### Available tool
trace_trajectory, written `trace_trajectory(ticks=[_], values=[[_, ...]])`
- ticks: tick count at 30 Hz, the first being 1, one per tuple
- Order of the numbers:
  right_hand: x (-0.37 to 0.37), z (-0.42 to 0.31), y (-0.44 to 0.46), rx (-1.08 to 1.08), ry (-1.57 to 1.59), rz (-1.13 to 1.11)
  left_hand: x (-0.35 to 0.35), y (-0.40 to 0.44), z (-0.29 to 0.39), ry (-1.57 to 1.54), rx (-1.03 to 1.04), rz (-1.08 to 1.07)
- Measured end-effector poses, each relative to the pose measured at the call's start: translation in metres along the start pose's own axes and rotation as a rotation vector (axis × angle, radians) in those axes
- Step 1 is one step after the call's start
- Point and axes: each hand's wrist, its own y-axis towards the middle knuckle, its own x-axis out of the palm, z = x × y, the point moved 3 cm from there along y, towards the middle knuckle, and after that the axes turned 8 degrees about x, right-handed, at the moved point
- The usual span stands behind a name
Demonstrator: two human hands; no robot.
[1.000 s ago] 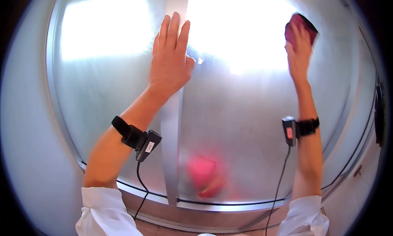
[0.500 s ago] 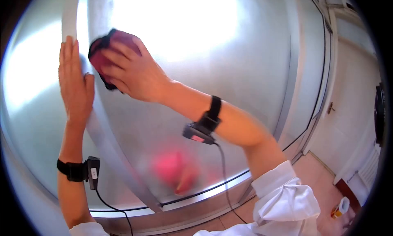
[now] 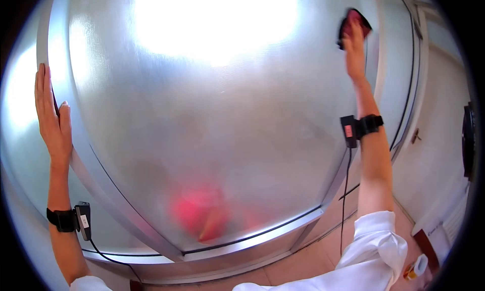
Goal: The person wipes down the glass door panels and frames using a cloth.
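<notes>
one left hand (image 3: 54,132) at nine o'clock, one right hand (image 3: 355,53) at two, one maroon pad (image 3: 362,21)!
two wristbands (image 3: 60,221) (image 3: 371,124), eight and three o'clock; two small boxes (image 3: 83,220) (image 3: 348,132) beside them; two cords (image 3: 110,256) (image 3: 345,200), eight and four; one bold pink blur (image 3: 198,210), seven; and there's one door handle (image 3: 415,136), out at three!

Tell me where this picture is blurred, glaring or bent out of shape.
Head view: white glare washes out the top of the frosted glass panel; head view: the pink-red rounded shape in it looks hazy; head view: the silver metal bar curves, and the corners go black.
</notes>
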Motion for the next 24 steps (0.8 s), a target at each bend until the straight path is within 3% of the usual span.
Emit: trace_trajectory(ticks=[2,4,6,8,10,13,15,18,22,24], values=[[-0.024,0.059,-0.017,0.15,0.02,0.027,0.003,-0.001,0.0,-0.005,-0.013,-0.01],[-0.042,0.044,-0.019,0.077,-0.304,-0.038,0.002,-0.002,0.0,-0.061,-0.012,0.001],[-0.046,0.084,-0.015,0.064,-0.255,-0.082,0.0,-0.001,0.004,-0.158,-0.093,0.0],[-0.037,0.063,-0.019,0.394,0.045,-0.029,-0.002,-0.003,0.004,-0.187,-0.103,0.021],[-0.024,0.04,-0.037,0.419,0.096,0.09,-0.001,-0.006,0.004,-0.148,-0.094,0.058],[0.008,-0.05,-0.075,0.345,0.108,0.154,-0.014,0.007,0.012,-0.084,-0.079,0.003],[0.043,-0.132,-0.085,0.115,0.175,0.084,-0.013,0.001,0.011,-0.104,-0.103,-0.038],[0.083,-0.242,-0.085,-0.162,-0.024,-0.006,-0.009,0.0,0.011,-0.174,-0.065,0.027],[0.137,-0.352,-0.089,-0.139,-0.112,-0.065,-0.01,-0.001,0.014,-0.191,-0.107,-0.051],[0.164,-0.394,-0.092,-0.178,0.076,0.001,0.002,0.0,0.014,0.093,-0.13,-0.114]])
